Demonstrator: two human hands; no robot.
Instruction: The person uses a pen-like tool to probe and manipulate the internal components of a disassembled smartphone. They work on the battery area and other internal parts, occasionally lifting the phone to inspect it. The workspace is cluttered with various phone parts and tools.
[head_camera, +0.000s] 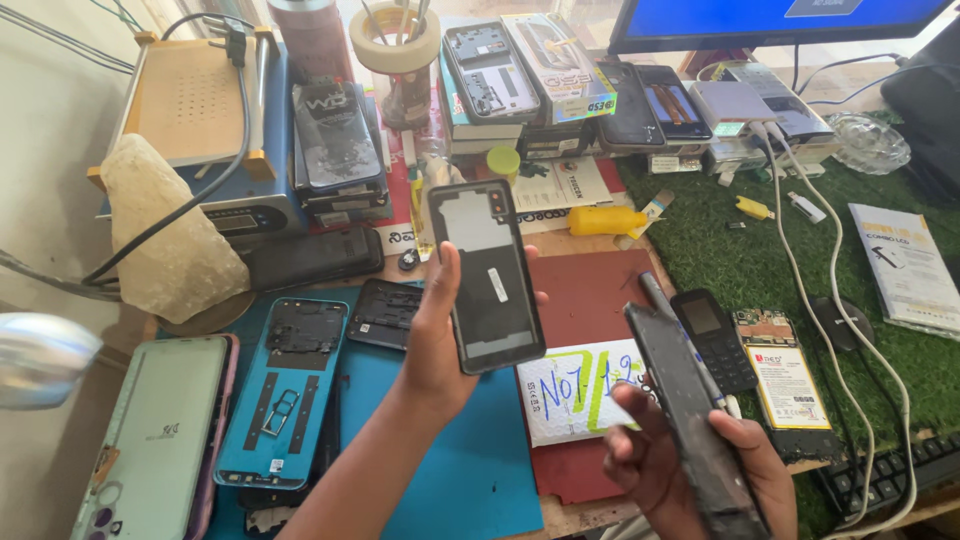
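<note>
A dark flat plastic phone back cover (487, 275) was gripped upright in the left hand (437, 335), up-left of the black phone body (690, 420) clasped by the right hand (680, 470).

Left edge: pale green phone back (160, 440)
Mat: blue frame (285, 390)
Turf: small keypad phone (712, 338), battery (787, 385)
Top right: monitor (770, 20)
</note>
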